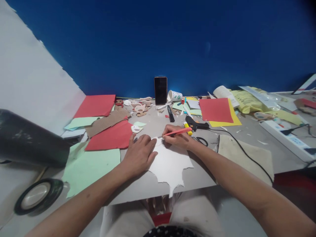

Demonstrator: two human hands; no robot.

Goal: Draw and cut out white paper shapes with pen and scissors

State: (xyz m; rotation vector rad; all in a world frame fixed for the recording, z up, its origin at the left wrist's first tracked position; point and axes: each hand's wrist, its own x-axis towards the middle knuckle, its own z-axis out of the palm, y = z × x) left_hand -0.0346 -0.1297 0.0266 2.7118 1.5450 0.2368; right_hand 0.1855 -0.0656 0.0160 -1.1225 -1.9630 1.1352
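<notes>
A white sheet [170,163] with a jagged, cut edge lies in front of me, its lower tip reaching past the table's near edge. My left hand [140,151] rests on the sheet's left side, fingers stretched out. In my right hand [174,136] is a red pen [181,131], its point down at the sheet's upper edge between the two hands. Just beyond my left fingers sits a small white bird cutout [136,129]. Near my right hand are a yellow glue stick [187,128] and black-handled scissors [202,141], partly hidden by the forearm.
A phone [160,90] stands against the blue wall. Bird cutouts [140,108], a black marker [170,113] and a black glue gun [196,123] with a trailing cord lie behind my hands. Red paper [111,135] and green paper [93,164] are left; a power strip [287,138] is right.
</notes>
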